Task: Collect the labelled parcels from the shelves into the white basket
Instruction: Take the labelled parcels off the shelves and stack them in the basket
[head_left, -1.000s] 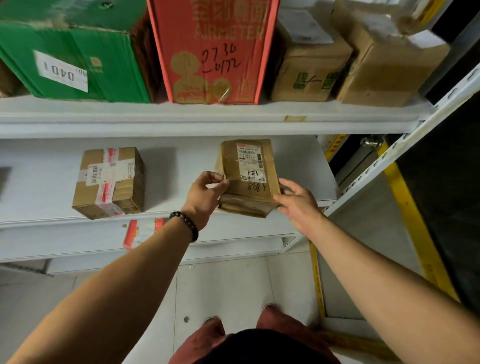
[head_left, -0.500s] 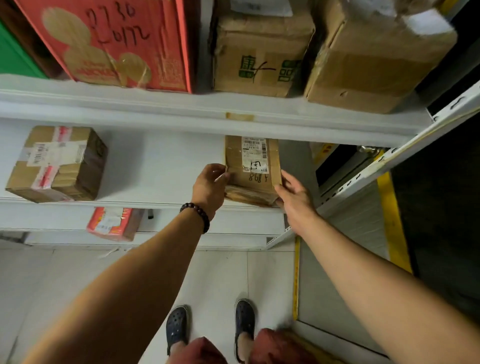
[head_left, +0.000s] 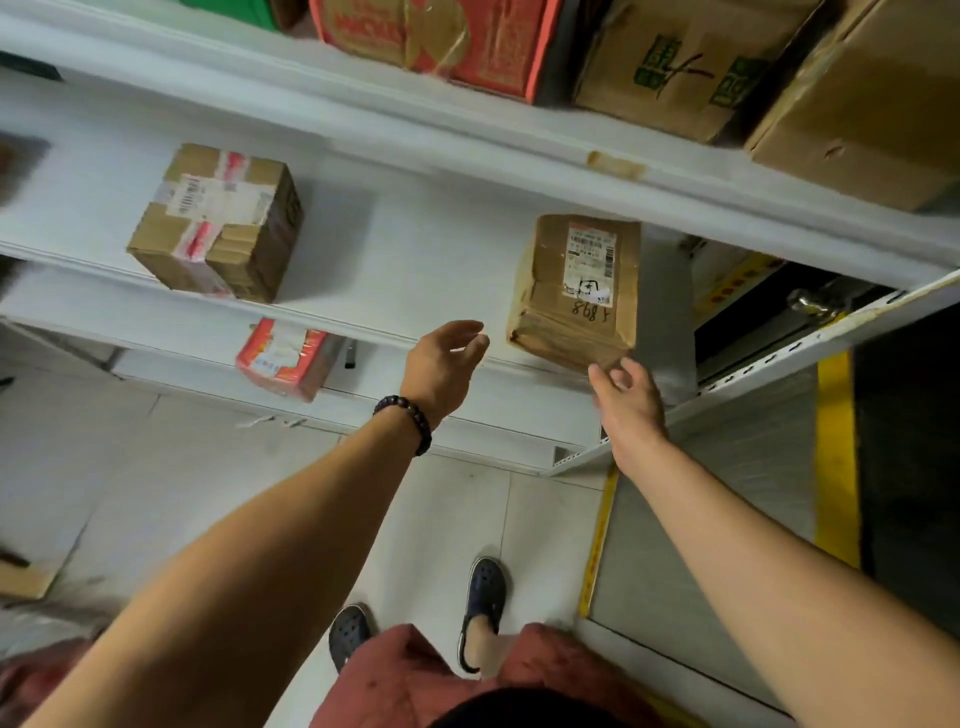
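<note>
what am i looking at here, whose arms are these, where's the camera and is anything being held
There is no machine here. The camera is worn on a person's head and looks forward and down, so you see their own two bare arms and, at the bottom, their shoes.

The left hand, with a bead bracelet at the wrist, is open in the air and holds nothing. The right hand is open too, with its fingertips by the lower corner of a brown parcel. Whether they touch it cannot be told.

That parcel lies on a white shelf, and a taped parcel lies further left on the same shelf. A red parcel sits on the shelf below, and bigger boxes stand on the shelf above. The white basket is not in view.
</note>
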